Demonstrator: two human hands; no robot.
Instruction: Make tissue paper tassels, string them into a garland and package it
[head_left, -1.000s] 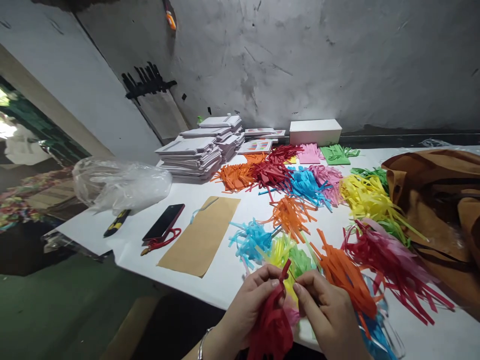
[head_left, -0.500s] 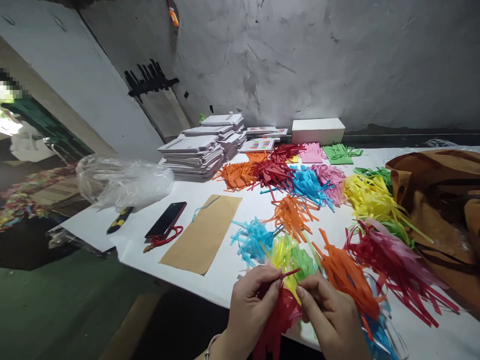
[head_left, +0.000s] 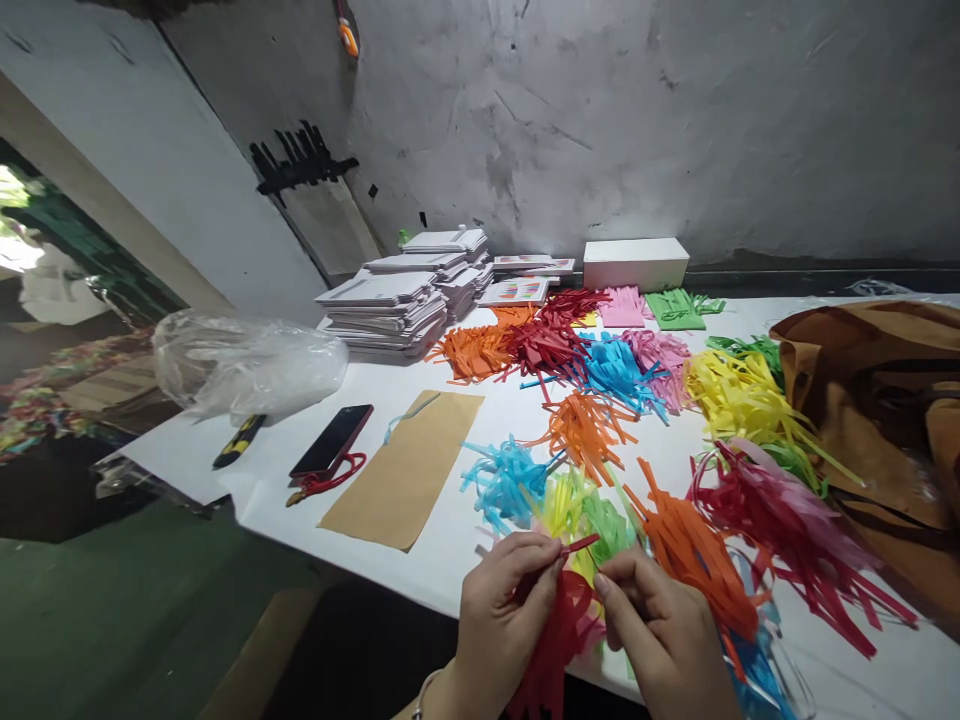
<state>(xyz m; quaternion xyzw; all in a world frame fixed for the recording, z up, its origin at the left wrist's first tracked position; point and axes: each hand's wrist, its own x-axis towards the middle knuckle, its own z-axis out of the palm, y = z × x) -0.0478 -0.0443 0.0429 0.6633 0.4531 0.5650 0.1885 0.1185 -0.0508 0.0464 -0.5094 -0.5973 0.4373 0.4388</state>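
Observation:
At the table's front edge, my left hand [head_left: 504,612] pinches the twisted top of a red paper tassel [head_left: 546,650], whose strips hang down below the fingers. A short red twisted end sticks out to the right of the fingertips. My right hand [head_left: 660,625] is closed just to its right, thumb against forefinger; what it holds, if anything, is too small to make out. Behind the hands lie yellow-green strips [head_left: 566,505], a blue tassel [head_left: 506,482] and an orange tassel [head_left: 589,432]. Another orange tassel [head_left: 694,555] lies beside my right hand.
Left of the hands are brown paper [head_left: 409,470], a phone [head_left: 331,442], a yellow-black cutter [head_left: 240,440] and a plastic bag [head_left: 251,362]. Stacked white packets [head_left: 386,315], a white box [head_left: 636,265] and more tassels [head_left: 547,345] stand behind. A brown bag [head_left: 885,400] is at right.
The hands hold almost the same place. The red strips under my left hand have shifted slightly.

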